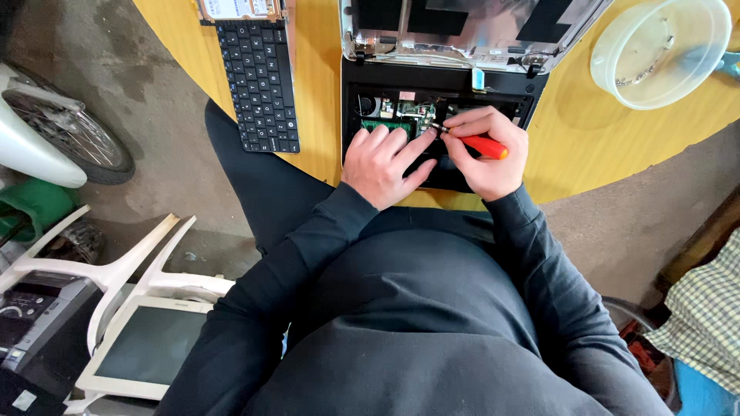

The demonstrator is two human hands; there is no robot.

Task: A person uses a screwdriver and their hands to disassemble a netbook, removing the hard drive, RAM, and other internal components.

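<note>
An opened black laptop base [354, 85] lies on the round yellow table [324, 146], its green circuit board [401, 115] exposed and its silver lid [470, 31] folded back. My right hand [486, 154] is shut on a red-handled screwdriver [484, 145], whose tip points left at the board. My left hand [381, 163] rests flat on the laptop base, index finger stretched to the screwdriver tip.
A detached black keyboard [258, 81] lies left of the laptop. A translucent white bowl [663, 46] holding small parts stands at the table's right. On the floor to the left are a white plastic chair [116, 270], a monitor [146, 347], a printer [35, 323] and a wheel [65, 135].
</note>
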